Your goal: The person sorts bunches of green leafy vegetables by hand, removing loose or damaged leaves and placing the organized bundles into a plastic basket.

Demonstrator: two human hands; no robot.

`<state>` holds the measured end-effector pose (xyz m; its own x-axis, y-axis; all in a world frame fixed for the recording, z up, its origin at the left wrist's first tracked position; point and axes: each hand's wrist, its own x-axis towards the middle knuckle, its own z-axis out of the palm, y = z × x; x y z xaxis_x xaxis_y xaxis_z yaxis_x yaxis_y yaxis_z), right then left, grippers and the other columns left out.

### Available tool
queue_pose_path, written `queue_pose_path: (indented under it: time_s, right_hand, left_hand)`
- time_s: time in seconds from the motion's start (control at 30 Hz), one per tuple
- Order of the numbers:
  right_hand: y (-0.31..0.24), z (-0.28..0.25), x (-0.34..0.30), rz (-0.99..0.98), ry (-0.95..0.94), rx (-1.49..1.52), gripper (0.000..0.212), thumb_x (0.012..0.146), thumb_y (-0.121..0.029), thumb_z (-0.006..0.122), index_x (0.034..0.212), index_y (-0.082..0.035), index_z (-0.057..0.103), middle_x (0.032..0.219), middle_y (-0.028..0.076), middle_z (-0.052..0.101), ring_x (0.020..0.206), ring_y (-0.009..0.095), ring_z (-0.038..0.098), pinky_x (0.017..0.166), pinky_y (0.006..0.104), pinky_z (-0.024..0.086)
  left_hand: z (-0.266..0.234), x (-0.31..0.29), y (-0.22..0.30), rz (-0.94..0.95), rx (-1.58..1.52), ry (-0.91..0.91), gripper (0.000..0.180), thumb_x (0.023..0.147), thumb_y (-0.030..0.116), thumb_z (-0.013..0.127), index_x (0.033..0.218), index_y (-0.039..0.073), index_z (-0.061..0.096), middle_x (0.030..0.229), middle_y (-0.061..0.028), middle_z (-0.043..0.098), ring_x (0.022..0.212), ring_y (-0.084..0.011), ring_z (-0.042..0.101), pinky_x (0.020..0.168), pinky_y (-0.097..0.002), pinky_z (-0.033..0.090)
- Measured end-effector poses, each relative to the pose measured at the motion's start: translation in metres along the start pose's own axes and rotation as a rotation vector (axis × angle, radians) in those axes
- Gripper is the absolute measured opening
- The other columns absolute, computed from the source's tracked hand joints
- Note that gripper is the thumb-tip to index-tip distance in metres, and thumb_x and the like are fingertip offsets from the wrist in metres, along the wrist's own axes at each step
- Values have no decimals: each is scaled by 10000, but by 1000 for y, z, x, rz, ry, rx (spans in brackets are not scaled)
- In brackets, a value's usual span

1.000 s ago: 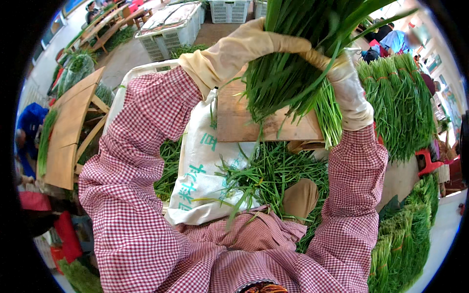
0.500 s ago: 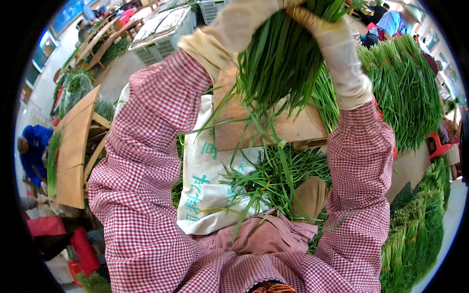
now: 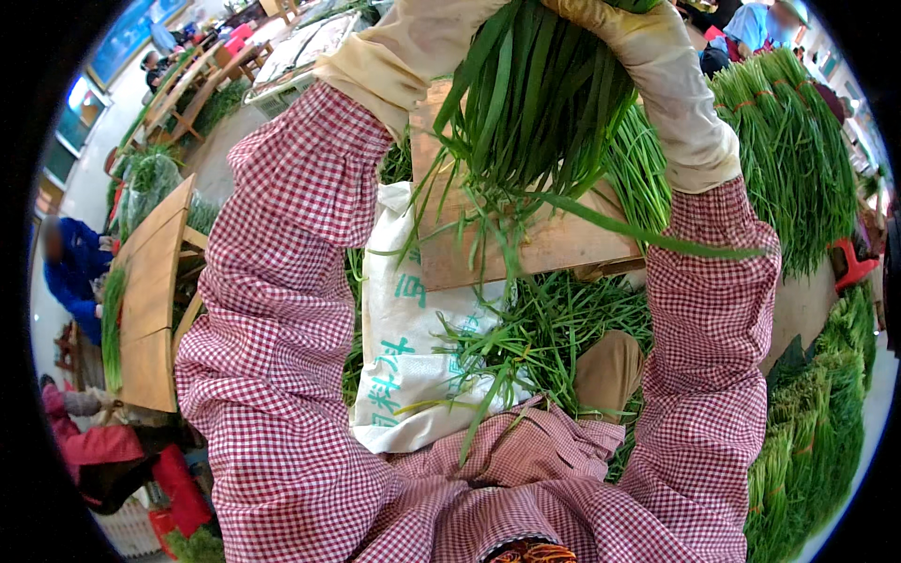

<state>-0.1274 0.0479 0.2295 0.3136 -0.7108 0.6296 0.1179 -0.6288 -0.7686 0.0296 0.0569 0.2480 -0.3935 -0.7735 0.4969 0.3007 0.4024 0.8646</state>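
A thick bunch of green chives (image 3: 540, 103) hangs leaf tips down at the top of the view, above a wooden board (image 3: 469, 267). My right hand (image 3: 643, 33), in a pale, stained rubber glove, is closed around the bunch's upper part. On the other side is my left hand (image 3: 413, 47) in the same kind of glove; its fingers are cut off by the upper edge, so its grip is hidden. More chives (image 3: 638, 159) lie on the board behind the bunch. One long leaf sticks out across my right sleeve.
A white sack (image 3: 385, 300) and loose leaves (image 3: 554, 328) lie between the board and my lap. Tied chive bundles (image 3: 784, 159) are stacked at the right, with more (image 3: 807, 441) below. A person in blue (image 3: 73, 272) is by a wooden table (image 3: 150, 310) at the left.
The bunch of chives and both gloved hands have shifted slightly upward in the view. A long leaf now swings out to the right, over my right sleeve.
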Motion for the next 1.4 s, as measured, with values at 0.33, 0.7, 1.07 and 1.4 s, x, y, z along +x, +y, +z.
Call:
queue_pose_path:
  time_s: [0.33, 0.7, 1.07, 1.4]
  right_hand:
    - [14, -8, -3, -30, -120, 42, 374, 758, -259, 706, 1036, -35, 594, 974, 101, 638, 900, 198, 609, 792, 304, 516]
    - [29, -13, -23, 93, -263, -59, 546, 723, -247, 753, 1157, -6, 525, 1064, 99, 605, 976, 189, 566, 851, 298, 463]
    - [41, -24, -31, -19, -70, -116, 661, 711, -251, 763, 1253, -36, 450, 1074, 79, 600, 937, 180, 574, 840, 286, 468]
    - [110, 58, -150, 356, 228, -100, 1001, 604, -336, 814, 1368, -41, 238, 1221, 183, 511, 1110, 275, 513, 933, 334, 405]
  left_hand:
    - [-29, -6, -45, -37, 113, -65, 633, 688, 336, 773, 1167, 12, 517, 1118, -98, 579, 1027, -205, 545, 902, -308, 445]
    - [-22, -6, -39, -64, 25, -169, 470, 719, 279, 744, 1071, 18, 573, 990, -90, 605, 887, -174, 575, 777, -277, 482]
    - [-2, 2, -31, 28, 161, 97, 257, 827, 243, 611, 957, 22, 595, 777, -53, 585, 653, -132, 554, 574, -238, 487]
    - [7, 40, 9, 103, -82, 293, 206, 871, 208, 544, 880, 4, 568, 776, -75, 591, 693, -172, 574, 626, -285, 507]
